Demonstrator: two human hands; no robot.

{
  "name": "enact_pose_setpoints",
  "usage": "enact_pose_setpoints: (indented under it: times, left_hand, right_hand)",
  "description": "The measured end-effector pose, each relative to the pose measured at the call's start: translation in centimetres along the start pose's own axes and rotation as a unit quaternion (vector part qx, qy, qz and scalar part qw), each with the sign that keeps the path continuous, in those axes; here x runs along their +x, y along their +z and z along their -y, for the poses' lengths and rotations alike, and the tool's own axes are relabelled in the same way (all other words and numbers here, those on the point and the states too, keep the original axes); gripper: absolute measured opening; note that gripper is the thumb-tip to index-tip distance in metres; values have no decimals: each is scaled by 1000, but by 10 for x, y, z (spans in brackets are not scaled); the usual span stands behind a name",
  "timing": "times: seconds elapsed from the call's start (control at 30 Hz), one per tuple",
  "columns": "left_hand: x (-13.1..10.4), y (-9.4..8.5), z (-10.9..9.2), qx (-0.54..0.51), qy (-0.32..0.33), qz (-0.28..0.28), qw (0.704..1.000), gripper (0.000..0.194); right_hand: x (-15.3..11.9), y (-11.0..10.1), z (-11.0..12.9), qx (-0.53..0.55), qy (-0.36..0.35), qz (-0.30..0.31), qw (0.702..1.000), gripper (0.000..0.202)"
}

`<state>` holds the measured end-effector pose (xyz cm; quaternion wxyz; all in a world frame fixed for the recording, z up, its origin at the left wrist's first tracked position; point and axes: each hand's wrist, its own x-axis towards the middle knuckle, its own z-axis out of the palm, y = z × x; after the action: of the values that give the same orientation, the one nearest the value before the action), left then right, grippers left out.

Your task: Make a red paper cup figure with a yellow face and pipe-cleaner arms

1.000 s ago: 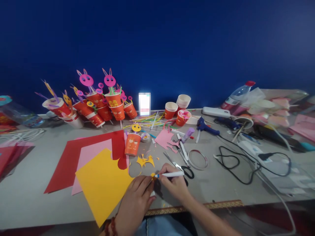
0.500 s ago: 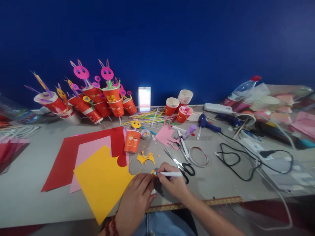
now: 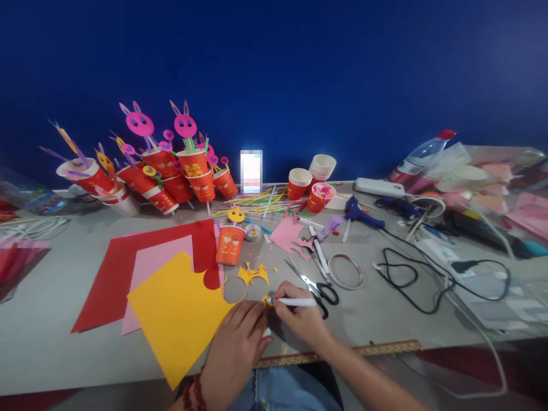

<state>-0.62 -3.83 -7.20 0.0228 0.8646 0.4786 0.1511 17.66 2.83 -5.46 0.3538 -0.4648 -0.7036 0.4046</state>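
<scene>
Pinching a white marker (image 3: 296,302) between the thumb and fingers of the right hand (image 3: 299,321), gripping close to its blue tip and pointing it leftward, the barrel tilting only slightly. Bringing that tip to the small yellow piece (image 3: 267,299), not showing clearly whether touching it or hovering just above. Laying the left hand (image 3: 240,342) palm down on the table (image 3: 38,354), pressing its fingers close together and holding the thumb apart, nearer to the table's front edge. Placing the left fingertips right at the left side of the yellow piece, partly covering it, so leaving it showing between those fingertips and the right hand's pinch. Partly hiding a small white object (image 3: 267,332) beside the left thumb, too covered to identify.

Working with the left hand just beside the right corner of a yellow sheet (image 3: 180,319), overlapping a pink sheet (image 3: 160,260) and a red sheet (image 3: 103,291). Facing jagged yellow scraps (image 3: 253,275) just beyond the fingers, and, farther off, an upright orange cup (image 3: 230,246) bearing a yellow face (image 3: 236,215). Holding the marker near black-handled scissors (image 3: 317,285), lying open-bladed beyond and to the right of the right hand, with a tape roll (image 3: 331,269) resting farther right.
</scene>
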Motion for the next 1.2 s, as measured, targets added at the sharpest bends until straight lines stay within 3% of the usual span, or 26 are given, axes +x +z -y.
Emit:
enact_pose_setpoints:
  times: [0.53,1.2]
  left_hand:
    - [-3,2,1,0,-2,-3,1000,39]
    - [-2,3,0,-2,-6,0,1000,38]
  right_hand:
    - [-3,-1,-3,6,-5,-38,999,14]
    - [-4,0,-4,-27,-14,-20,999,14]
